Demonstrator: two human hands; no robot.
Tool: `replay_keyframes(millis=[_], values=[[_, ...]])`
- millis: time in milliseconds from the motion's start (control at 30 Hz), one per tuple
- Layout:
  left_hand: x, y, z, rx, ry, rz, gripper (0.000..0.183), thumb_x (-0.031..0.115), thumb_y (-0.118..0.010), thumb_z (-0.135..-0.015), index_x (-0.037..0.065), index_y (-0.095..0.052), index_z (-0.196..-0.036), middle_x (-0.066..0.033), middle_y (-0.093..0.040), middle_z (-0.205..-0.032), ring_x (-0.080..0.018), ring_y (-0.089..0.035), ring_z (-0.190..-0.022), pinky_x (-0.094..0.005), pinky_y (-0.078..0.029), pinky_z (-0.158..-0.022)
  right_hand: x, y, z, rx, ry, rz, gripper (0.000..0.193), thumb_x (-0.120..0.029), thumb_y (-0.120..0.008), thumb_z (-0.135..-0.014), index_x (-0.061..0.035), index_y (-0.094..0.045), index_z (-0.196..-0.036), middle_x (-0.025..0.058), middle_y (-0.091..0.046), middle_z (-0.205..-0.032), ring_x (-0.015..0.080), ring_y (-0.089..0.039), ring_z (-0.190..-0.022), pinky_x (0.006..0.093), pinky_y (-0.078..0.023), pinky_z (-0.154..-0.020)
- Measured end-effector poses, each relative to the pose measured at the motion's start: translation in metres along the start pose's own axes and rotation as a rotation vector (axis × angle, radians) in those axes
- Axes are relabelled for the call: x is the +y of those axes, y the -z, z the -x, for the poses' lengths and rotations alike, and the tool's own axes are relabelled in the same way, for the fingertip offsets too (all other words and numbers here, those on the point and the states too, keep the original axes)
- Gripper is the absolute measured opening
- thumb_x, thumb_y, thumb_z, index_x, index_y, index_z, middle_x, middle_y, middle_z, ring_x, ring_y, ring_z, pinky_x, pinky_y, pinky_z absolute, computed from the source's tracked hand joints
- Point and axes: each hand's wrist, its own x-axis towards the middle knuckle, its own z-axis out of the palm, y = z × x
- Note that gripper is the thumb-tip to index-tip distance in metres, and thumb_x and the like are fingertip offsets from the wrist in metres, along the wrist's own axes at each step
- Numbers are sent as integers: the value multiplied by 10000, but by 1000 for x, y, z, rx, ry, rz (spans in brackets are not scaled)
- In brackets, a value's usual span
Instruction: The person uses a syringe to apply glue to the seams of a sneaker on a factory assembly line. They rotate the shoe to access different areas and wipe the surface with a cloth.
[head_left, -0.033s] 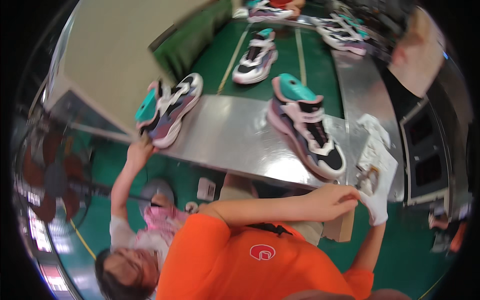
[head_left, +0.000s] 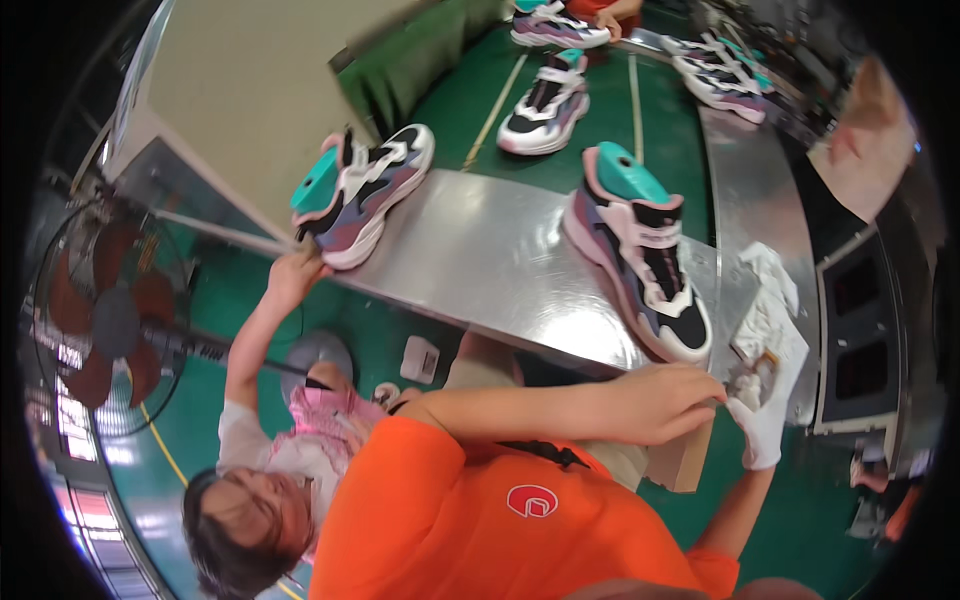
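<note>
Bare left hand [head_left: 672, 402], nearly pinched, beside white-gloved right hand [head_left: 760, 425], partly curled; what either holds is unclear. A chunky teal-lined black-and-white sneaker [head_left: 655, 265] stands on shiny metal tabletop [head_left: 480, 255] near crumpled white material [head_left: 770, 285]. A light touch seems best.

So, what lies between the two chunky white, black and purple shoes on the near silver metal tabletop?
Only bare metal tabletop separates the left shoe from the right shoe in the head view.
</note>
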Motion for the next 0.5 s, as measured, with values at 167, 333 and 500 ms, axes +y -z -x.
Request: replay_keyframes(millis=[167,333,500], values=[[14,102,-9,266,-460,-807,483,160,-775,-712,59,-603,-1153,-139,-564,-1255,-375,-480,-1279,-554,-385,-1045,-24,-7,3,-59,-114,-119,950,-63,-814,-571,-45,-344,-1397,83,-498,-1212,186,-528,-1081,302,-487,-861],[14,180,-50,-99,-53,-1053,941,222,-875,-591,146,-414,-1408,-116,-469,-1403,-385,-330,-1395,-638,-197,-1138,-14,-5,-16,-24,-106,-36,902,-42,-811,-586,-62,-371,-1373,57,-505,-1132,165,-534,-1045,302,-501,-826],[-6,192,-67,-241,45,-901,777,198,-882,-578,139,-519,-1262,-81,-593,-1199,-341,-498,-1200,-492,-372,-1022,-30,-4,-20,-49,-201,-190,893,-12,-765,-610,-53,-372,-1411,55,-521,-1156,125,-537,-968,258,-486,-808]])
